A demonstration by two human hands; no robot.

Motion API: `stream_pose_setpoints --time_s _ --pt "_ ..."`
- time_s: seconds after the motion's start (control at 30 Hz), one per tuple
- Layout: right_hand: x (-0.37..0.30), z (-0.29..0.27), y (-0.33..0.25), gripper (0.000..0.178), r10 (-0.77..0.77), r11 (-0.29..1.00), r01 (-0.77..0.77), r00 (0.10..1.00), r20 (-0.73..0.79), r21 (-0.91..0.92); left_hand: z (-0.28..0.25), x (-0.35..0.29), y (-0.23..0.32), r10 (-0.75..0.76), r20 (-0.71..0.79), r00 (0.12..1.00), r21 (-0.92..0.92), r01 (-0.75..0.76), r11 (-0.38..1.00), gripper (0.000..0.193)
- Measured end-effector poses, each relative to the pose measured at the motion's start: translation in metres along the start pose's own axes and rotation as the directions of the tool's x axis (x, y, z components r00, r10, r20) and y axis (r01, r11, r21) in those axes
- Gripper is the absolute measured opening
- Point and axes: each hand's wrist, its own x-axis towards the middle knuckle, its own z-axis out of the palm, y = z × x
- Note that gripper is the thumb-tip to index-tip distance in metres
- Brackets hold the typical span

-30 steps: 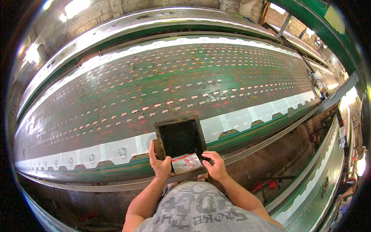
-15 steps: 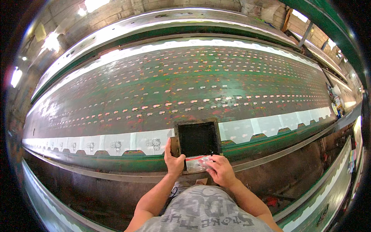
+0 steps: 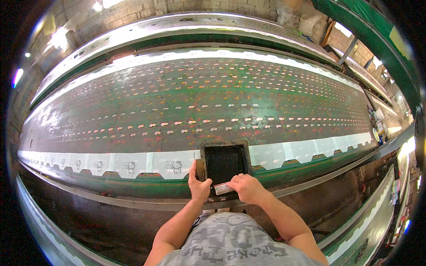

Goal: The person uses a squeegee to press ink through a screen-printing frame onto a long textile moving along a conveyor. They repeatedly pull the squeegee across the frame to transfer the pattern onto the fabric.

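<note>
A small screen printing frame [image 3: 225, 144] with a black mesh lies at the near edge of the long table, over the white strip. My left hand [image 3: 199, 184] grips its near left side, index finger stretched along the edge and thumb at the near corner. A flat, pale squeegee [image 3: 222, 189] is pinched in my right hand [image 3: 248, 188], just over the frame's near end. Its blade is tilted, and whether it touches the mesh is unclear. Left of the frame, the white strip [image 3: 146, 160] carries a row of black cartoon-figure prints.
The long green-and-brown table [image 3: 177, 95] bears rows of small pale marks and a second white strip [image 3: 213, 54] along its far side. A metal rail [image 3: 155, 204] runs along its near edge. Another long table [image 3: 155, 24] stands beyond, and a green beam [image 3: 368, 40] crosses at upper right.
My right hand has turned the squeegee, so its broad face now shows narrower, near the frame's near left corner. My left hand keeps its grip. The whole view has shifted slightly.
</note>
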Motion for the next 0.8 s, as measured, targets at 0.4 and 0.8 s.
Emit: stream_pose_setpoints --time_s 0.4,0.8 --pt "0.094 -0.018 0.075 0.034 0.152 0.979 -0.149 0.988 -0.007 0.142 -0.001 0.0 0.003 -0.008 0.033 0.999 0.102 0.005 0.995 0.099" --pt "0.06 0.01 0.033 0.049 0.165 0.986 -0.16 0.97 -0.179 0.044 -0.005 -0.004 -0.004 -0.057 0.061 0.997 0.017 0.056 0.998 0.096"
